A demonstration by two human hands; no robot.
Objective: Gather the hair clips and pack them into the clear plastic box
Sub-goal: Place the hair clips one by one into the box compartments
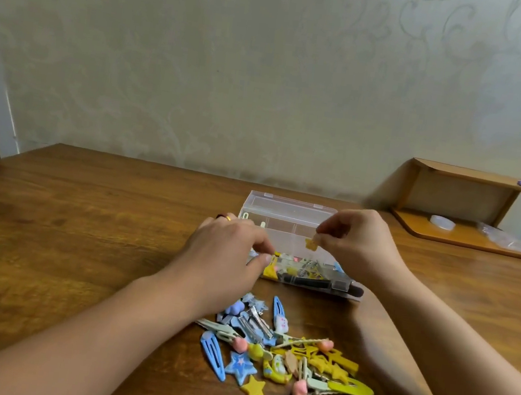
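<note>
Lying in a loose heap on the near part of the wooden counter, the hair clips point every which way: a blue snap clip at the left edge runs near-to-far with a slight lean, and a yellow-green one at the right lies almost left-to-right. Just beyond the heap sits the clear plastic box, its long axis left-to-right, lid raised on the far side, several clips already inside. The right hand pinches a small yellow star clip above the open box. The left hand rests at the box's left end, fingertips curled against its rim, holding a yellow clip there. No writing is readable. A small wooden shelf stands far right.
</note>
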